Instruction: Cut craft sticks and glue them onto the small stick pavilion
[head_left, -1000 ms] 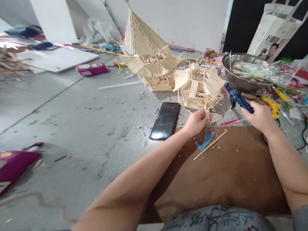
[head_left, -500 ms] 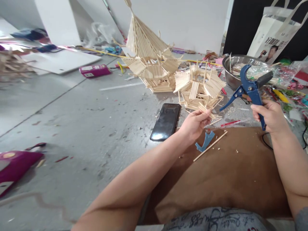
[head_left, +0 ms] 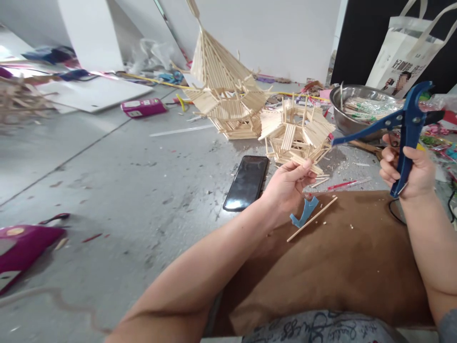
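Observation:
My left hand (head_left: 291,183) is closed on a small bundle of short wooden sticks (head_left: 310,165), held in front of a low stick-built model (head_left: 291,128). Raised at the right, my right hand (head_left: 410,169) grips a blue pipe cutter (head_left: 410,124) by one handle. Its other handle swings out to the left and its curved jaw points up. A single long stick (head_left: 312,219) lies on the brown cloth (head_left: 342,276) beside a torn blue scrap (head_left: 304,212). A taller stick model with a pointed roof (head_left: 221,62) stands behind the low one.
A black phone (head_left: 246,182) lies on the grey floor left of my left hand. Behind the cutter sits a metal bowl (head_left: 339,112) of packaged sticks, near a white bag (head_left: 400,62). Purple packs (head_left: 143,107) and a red pen-like stick (head_left: 341,185) lie about.
My right hand has shifted slightly right, turning the pipe cutter so its jaw now points up and right, with its loose handle spread left. My left hand stays almost still with the sticks.

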The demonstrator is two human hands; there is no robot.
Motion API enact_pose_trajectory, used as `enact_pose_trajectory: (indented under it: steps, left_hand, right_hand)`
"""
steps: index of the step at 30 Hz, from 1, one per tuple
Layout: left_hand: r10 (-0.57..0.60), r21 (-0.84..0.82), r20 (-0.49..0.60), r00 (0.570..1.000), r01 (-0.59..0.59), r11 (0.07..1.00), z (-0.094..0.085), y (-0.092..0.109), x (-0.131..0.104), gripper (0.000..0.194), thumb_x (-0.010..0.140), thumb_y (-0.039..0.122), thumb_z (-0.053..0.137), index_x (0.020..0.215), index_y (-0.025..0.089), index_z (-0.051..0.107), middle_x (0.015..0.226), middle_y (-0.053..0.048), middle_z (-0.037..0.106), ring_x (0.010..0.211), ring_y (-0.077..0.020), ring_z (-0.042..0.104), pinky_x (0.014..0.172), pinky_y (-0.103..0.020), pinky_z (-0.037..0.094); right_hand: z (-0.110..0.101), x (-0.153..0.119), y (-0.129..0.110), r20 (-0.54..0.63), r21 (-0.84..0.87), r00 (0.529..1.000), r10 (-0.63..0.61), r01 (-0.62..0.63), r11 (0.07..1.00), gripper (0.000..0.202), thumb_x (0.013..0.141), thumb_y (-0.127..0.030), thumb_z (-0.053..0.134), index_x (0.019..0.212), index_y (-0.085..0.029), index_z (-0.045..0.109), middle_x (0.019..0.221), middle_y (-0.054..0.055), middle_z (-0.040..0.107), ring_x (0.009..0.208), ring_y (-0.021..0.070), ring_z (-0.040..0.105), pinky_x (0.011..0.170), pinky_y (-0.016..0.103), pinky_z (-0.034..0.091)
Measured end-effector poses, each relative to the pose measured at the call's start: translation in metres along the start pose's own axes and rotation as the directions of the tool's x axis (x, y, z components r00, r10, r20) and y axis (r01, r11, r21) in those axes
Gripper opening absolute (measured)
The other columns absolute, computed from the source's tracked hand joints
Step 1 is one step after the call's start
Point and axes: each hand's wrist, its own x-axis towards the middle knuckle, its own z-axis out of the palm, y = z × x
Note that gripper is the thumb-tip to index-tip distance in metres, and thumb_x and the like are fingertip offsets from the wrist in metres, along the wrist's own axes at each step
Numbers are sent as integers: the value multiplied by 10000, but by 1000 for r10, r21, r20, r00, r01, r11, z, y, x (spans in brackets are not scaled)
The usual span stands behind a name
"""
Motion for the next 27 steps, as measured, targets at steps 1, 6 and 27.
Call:
enact_pose_trajectory:
  steps: [1,6,27]
  left_hand:
    - [12,5,2,1000,-12,1000,0,0,0,75,696,141,620,628,123,594,572,17,585,551,-56,539,599,-204,437]
    - [-17,62,57,998,13,998,-3,-3,2,47,629,141,671,619,131,626,980,-29,638,819,-95,569,768,-251,420]
    - [-191,58,218,957,183,981,12,-32,-21,193,484,253,785,618,167,675,800,-5,664,772,-127,576,776,-277,419]
  right_hand:
    - [1,0,1,6,-27,1000,16,-16,1000,293,713,-351,382,917,-239,561,556,-42,361,348,61,212,357,252,183]
    - [8,-3,10,125,-38,990,68,-64,997,159,652,-303,554,771,-199,552,492,-59,364,348,68,314,367,237,189]
    - [54,-17,43,213,160,972,94,-130,979,247,625,-289,603,861,-245,543,728,-20,573,652,139,566,630,315,475]
